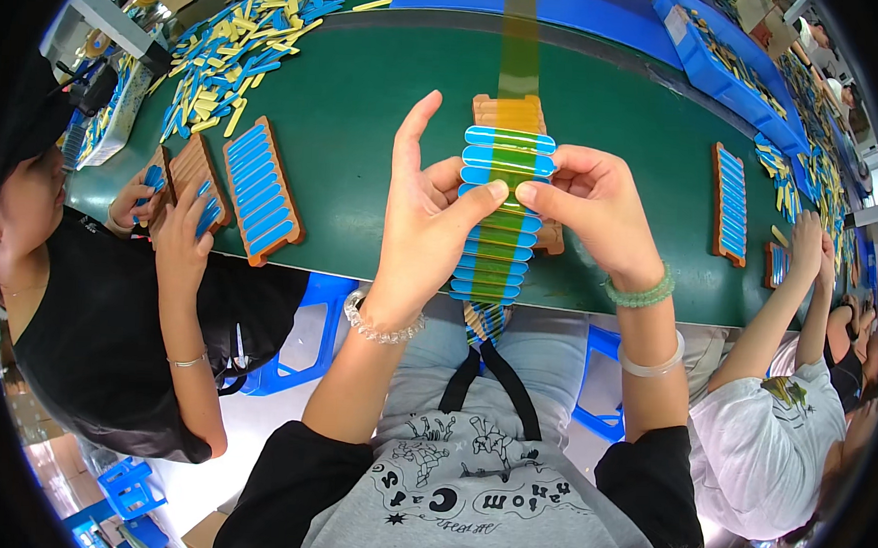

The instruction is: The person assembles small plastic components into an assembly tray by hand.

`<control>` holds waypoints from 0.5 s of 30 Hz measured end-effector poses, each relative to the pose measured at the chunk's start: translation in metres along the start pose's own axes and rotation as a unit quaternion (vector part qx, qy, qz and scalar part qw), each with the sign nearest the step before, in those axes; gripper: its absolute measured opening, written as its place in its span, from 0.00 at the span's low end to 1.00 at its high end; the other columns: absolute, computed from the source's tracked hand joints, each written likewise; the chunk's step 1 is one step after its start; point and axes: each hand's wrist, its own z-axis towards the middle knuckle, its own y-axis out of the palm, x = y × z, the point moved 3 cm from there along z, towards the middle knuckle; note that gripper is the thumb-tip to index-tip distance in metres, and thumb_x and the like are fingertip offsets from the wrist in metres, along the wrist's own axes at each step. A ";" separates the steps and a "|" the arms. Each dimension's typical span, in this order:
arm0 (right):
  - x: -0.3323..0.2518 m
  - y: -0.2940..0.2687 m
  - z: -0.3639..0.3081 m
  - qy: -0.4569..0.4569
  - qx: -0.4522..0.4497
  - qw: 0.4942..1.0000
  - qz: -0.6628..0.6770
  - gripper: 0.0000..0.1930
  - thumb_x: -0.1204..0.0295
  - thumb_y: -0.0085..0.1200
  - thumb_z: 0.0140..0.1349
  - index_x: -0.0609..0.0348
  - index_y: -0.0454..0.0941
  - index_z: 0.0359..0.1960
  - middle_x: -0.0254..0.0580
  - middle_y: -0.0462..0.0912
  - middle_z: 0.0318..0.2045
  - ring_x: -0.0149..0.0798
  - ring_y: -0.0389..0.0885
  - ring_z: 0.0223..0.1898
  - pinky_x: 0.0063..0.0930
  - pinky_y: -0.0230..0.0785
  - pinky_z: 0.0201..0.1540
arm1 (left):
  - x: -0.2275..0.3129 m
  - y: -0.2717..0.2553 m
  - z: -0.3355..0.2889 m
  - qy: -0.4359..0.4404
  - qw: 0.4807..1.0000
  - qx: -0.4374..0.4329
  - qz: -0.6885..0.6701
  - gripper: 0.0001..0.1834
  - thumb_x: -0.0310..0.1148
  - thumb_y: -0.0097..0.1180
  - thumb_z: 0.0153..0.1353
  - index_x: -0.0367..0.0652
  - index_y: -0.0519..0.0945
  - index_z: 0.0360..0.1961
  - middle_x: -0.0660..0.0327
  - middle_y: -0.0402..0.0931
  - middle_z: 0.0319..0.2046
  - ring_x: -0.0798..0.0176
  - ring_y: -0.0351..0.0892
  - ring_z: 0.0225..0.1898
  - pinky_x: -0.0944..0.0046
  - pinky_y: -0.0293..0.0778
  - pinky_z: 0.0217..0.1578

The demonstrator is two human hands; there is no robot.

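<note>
My left hand (427, 220) and my right hand (594, 202) meet over a row of blue round-ended sticks (478, 158) joined side by side by see-through yellow tape (519, 57). Both thumbs press on the taped row near its middle, with fingers curled at its edges. The left index finger sticks up, away from the sticks. From the far side of the table the tape runs down over the row, whose near end hangs past the table edge toward my lap. Behind the row sits a brown grooved tray (480, 109), partly covered by it.
On the green table (368, 104), brown trays of blue sticks stand at left (263, 190) and right (729, 203). A heap of blue and yellow sticks (238, 45) lies far left. A blue bin (732, 66) stands far right. Co-workers sit on both sides, their hands at trays.
</note>
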 end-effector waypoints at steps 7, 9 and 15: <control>-0.001 0.001 0.001 0.002 -0.002 1.000 0.003 0.14 0.77 0.63 0.60 0.67 0.79 0.48 0.33 0.84 0.35 0.22 0.80 0.33 0.16 0.73 0.38 | -0.003 -0.017 -0.005 -0.042 0.998 -0.003 -0.039 0.40 0.23 0.52 0.67 0.44 0.45 0.75 0.50 0.81 0.44 0.64 0.82 0.43 0.64 0.79 0.45; -0.002 0.005 -0.001 0.015 0.014 0.999 0.039 0.19 0.77 0.62 0.61 0.67 0.77 0.54 0.35 0.84 0.37 0.23 0.80 0.34 0.17 0.74 0.38 | -0.004 -0.019 -0.003 -0.054 0.995 0.010 -0.085 0.39 0.25 0.53 0.67 0.44 0.48 0.75 0.49 0.81 0.46 0.65 0.83 0.43 0.66 0.79 0.44; 0.012 -0.009 0.000 0.046 0.029 0.994 0.090 0.19 0.70 0.56 0.69 0.68 0.75 0.57 0.36 0.84 0.38 0.25 0.80 0.37 0.20 0.75 0.41 | -0.006 -0.011 0.005 -0.020 0.998 -0.022 0.056 0.40 0.29 0.54 0.70 0.43 0.42 0.74 0.50 0.81 0.43 0.64 0.82 0.42 0.63 0.79 0.46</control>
